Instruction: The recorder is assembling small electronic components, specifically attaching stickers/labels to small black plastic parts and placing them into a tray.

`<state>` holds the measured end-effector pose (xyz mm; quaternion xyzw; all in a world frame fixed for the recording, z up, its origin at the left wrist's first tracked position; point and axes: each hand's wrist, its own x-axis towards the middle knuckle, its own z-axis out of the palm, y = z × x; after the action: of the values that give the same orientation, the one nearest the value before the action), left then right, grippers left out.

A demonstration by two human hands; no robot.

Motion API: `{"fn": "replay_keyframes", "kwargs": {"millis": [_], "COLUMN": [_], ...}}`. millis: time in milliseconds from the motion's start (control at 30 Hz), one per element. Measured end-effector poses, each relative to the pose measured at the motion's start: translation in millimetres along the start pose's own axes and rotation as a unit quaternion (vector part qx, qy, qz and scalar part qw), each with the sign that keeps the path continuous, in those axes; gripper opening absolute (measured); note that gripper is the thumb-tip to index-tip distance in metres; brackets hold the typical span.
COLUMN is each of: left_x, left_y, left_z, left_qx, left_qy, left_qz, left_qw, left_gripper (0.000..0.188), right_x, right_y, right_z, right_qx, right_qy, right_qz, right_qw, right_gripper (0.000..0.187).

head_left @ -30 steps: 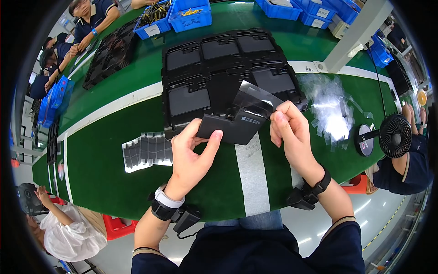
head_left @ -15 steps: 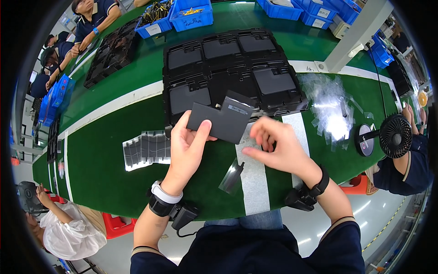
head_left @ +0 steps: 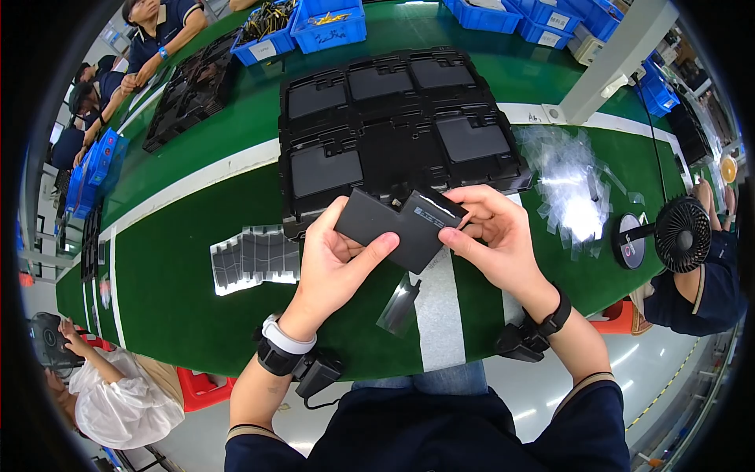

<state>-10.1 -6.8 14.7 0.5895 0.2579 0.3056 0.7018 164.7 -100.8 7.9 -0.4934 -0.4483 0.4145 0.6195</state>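
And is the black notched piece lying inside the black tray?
No, the left hand holds the notched piece, and the right hand is at its right edge.

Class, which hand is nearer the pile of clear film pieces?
Right. The right hand, at the right end of the black part, is left of the clear film pile; the left hand, at the part's left end, is farther left.

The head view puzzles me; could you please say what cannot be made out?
Black part, underside: head view, hidden by its upper face.
Left hand, some fingers: head view, behind the black part.
Clear films, count: head view, overlap and glare.
Blue bin with yellow pieces, far end: head view, cut by top edge.
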Motion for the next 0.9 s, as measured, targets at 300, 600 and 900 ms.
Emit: {"fn": "replay_keyframes", "kwargs": {"millis": [300, 600, 900], "left_x": [-2, -2, -2], "left_y": [0, -1, -2], "left_z": [-5, -4, 0], "left_qx": [0.038, 0.043, 0.027], "left_qy": [-0.014, -0.010, 0.019], "left_qz": [0.009, 0.009, 0.035], "left_qw": [0.999, 0.999, 0.999], "left_gripper": [0.023, 0.023, 0.025], "right_x": [-3, -1, -5], "right_y": [0, 1, 8], "right_z": [-8, 2, -1], "right_qx": [-0.201, -0.221, -0.099], "right_qy": [-0.075, -0.049, 0.010], "right_qz": [-0.164, -0.169, -0.119], "right_qw": [0.963, 0.959, 0.988], "right_gripper": [0.040, 0.040, 0.021]}}
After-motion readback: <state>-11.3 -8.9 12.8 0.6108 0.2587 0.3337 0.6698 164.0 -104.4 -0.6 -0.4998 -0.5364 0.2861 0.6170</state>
